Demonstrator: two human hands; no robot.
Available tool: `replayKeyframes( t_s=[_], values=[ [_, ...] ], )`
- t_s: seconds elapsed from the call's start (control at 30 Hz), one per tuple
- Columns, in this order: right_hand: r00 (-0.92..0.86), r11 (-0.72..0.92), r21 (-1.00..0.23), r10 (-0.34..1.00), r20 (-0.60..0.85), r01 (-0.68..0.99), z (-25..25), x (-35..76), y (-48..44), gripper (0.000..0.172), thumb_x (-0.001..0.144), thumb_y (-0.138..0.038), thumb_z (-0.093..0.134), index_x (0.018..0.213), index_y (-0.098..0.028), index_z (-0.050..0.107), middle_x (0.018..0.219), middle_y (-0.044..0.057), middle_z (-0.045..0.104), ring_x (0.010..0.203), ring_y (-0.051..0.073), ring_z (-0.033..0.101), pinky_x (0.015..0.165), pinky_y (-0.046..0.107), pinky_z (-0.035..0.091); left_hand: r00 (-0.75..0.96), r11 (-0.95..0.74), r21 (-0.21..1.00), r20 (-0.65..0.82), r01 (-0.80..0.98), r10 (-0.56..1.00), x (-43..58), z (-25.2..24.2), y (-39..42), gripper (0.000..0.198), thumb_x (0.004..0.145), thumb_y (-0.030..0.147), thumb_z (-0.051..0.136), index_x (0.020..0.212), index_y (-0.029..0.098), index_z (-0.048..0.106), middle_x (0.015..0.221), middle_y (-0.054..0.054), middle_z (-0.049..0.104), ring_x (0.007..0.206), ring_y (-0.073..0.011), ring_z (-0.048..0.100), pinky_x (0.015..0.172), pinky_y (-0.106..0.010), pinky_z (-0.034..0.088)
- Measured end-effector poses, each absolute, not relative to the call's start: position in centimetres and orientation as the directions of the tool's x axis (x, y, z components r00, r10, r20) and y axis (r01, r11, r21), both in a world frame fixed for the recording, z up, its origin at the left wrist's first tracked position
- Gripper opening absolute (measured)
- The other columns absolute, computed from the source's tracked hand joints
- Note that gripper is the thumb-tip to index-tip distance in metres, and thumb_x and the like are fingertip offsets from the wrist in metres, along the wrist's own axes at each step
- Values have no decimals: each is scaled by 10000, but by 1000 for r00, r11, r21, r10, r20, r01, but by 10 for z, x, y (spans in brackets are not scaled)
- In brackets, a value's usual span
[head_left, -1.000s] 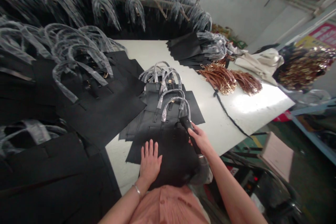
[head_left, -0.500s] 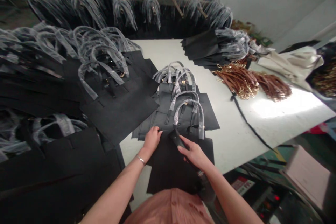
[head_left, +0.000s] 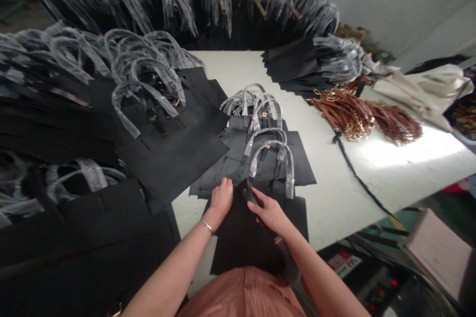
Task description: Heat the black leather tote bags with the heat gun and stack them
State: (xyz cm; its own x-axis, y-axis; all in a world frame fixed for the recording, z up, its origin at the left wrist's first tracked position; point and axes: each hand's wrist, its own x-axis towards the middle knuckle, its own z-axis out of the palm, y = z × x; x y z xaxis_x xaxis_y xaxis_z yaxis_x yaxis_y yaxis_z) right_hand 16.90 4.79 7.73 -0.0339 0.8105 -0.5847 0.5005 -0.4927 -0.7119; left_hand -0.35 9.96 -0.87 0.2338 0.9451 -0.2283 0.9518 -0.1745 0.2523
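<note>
In front of my body lies a black handbag (head_left: 245,250), with its plastic-wrapped handle (head_left: 289,171) arching on the far side. My left hand (head_left: 222,200) is closed at the bag's upper left edge; its fingers curl down, and what they pinch is hidden. Across the bag, my right hand (head_left: 270,214) is wrapped round a black strap (head_left: 243,189). The strap's flat end points up and left, and its other part, with a metal fitting, runs down toward my lap. Behind the bag, more black handbags (head_left: 297,153) overlap in a row, their handles wrapped too.
Stacked black bags (head_left: 167,153) cover the left side. On the white table (head_left: 327,208), brown straps with gold clasps (head_left: 345,114) lie at right beside a black cord (head_left: 349,171). A rack of wrapped handles (head_left: 178,5) stands behind. A pinkish box (head_left: 439,252) is at lower right.
My left hand has shifted slightly right, toward the strap's end, and its fingers are more curled. My right hand keeps hold of the strap. The whole view has shifted a little.
</note>
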Motion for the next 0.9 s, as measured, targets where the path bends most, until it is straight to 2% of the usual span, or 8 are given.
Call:
replayKeyframes(
  t_s=[0.17,0.33,0.47,0.63,0.77,0.9],
  values=[
    [-20,-498,-687,802,-597,530,78,167,47,628,884,-365,595,1467,-162,479,757,4,703,536,118,635,588,239,516,202,-139,257,-240,956,949,9,-9,108,311,885,-17,340,1018,59,611,990,-185,632,804,-231,718,723,-333,572],
    [-38,-488,-693,803,-594,531,76,164,46,626,881,-357,598,1466,-164,482,801,15,707,532,115,634,586,241,521,111,-36,326,-216,945,970,5,-15,110,325,828,-56,344,1010,76,578,947,-175,656,814,-216,702,719,-300,544],
    [-60,-488,-701,798,-600,520,76,164,44,628,879,-350,598,1467,-162,481,844,29,711,525,113,631,561,239,513,53,34,440,-185,897,981,-5,-19,102,247,839,-29,379,896,160,528,811,-81,628,759,-187,663,699,-284,521],
    [-99,-481,-708,788,-607,518,75,163,49,624,882,-343,594,1467,-157,482,759,15,696,517,117,631,554,237,513,-1,61,593,-100,803,995,-10,-25,68,119,909,93,437,986,181,456,981,-88,564,890,-186,630,781,-317,539],
    [-106,-508,-696,765,-635,507,72,149,66,629,880,-334,598,1473,-163,477,792,29,709,499,112,618,514,232,504,-16,63,776,-68,627,998,-8,-33,49,211,850,96,529,1000,198,422,970,-41,481,750,-154,571,729,-331,533],
    [-115,-511,-694,758,-642,507,72,141,77,632,886,-335,598,1483,-177,465,733,17,685,491,109,608,489,219,490,-50,93,830,-78,550,996,-5,-40,47,264,818,48,535,991,204,410,937,-17,434,742,-143,522,714,-314,508]
  ],
)
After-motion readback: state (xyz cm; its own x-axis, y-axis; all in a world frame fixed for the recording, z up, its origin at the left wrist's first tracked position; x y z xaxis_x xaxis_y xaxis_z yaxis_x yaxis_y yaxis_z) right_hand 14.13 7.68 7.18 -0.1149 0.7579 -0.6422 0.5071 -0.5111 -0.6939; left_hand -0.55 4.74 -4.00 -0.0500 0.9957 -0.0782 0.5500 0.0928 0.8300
